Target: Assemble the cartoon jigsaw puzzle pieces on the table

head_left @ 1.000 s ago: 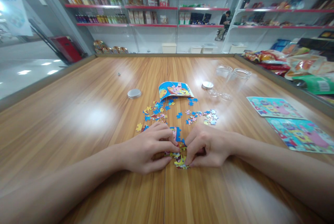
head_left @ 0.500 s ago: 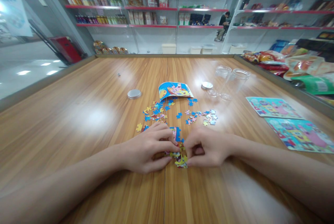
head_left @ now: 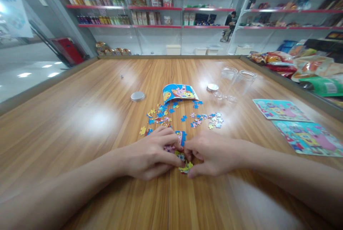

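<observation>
My left hand point(head_left: 152, 154) and my right hand point(head_left: 211, 153) meet near the table's front, fingers curled and pinched on a small joined cluster of jigsaw pieces point(head_left: 183, 162) lying on the wooden table point(head_left: 88, 115). Part of the cluster is hidden under my fingers. Beyond my hands, several loose blue and yellow puzzle pieces point(head_left: 184, 117) are scattered. A curled picture card point(head_left: 180, 92) with cartoon figures lies behind them.
Two clear jars point(head_left: 235, 83) lie on their sides at the right, with a round metal lid point(head_left: 212, 87) beside them and another lid point(head_left: 137, 96) further left. Two finished puzzle sheets point(head_left: 297, 126) lie at the right. Snack bags point(head_left: 308, 67) and store shelves surround the table.
My right hand has shifted slightly left and closer to my left hand, fingertips now pressed together over the puzzle cluster. The cluster has shifted a little under them.
</observation>
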Demonstrator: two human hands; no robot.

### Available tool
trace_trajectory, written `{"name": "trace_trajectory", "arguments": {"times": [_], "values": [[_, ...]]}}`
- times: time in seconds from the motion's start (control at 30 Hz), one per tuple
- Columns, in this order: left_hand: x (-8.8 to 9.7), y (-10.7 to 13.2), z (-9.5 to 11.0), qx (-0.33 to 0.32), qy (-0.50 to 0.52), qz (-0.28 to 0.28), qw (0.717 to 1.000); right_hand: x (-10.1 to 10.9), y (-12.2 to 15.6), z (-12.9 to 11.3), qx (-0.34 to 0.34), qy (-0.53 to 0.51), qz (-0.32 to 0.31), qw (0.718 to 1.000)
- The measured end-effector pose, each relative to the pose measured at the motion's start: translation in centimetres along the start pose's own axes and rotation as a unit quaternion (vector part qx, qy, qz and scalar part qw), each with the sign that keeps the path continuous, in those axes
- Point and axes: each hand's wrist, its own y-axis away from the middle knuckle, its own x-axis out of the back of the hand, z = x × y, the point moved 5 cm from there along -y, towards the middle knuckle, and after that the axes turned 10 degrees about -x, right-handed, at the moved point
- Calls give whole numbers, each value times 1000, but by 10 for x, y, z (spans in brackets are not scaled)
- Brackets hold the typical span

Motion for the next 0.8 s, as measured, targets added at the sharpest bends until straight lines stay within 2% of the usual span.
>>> {"name": "trace_trajectory", "arguments": {"times": [0.2, 0.3, 0.47, 0.67, 0.8], "values": [[-2, 0, 1, -6, -16, -5, 1000, -8, -6, 16, 42, -130, -29, 990], [-1, -2, 1, -1, -10, 5, 1000, -13, -8, 18, 67, -169, 16, 983], [1, -4, -1, 16, 41, 39, 998, -15, -8, 19, 76, -159, 94, 980], [0, -2, -2, 4, 41, 38, 998, -14, 1, 11, 183, -121, 80, 972], [-1, -1, -2, 8, 42, 38, 998, -14, 3, 9, 215, -99, 89, 967]]}}
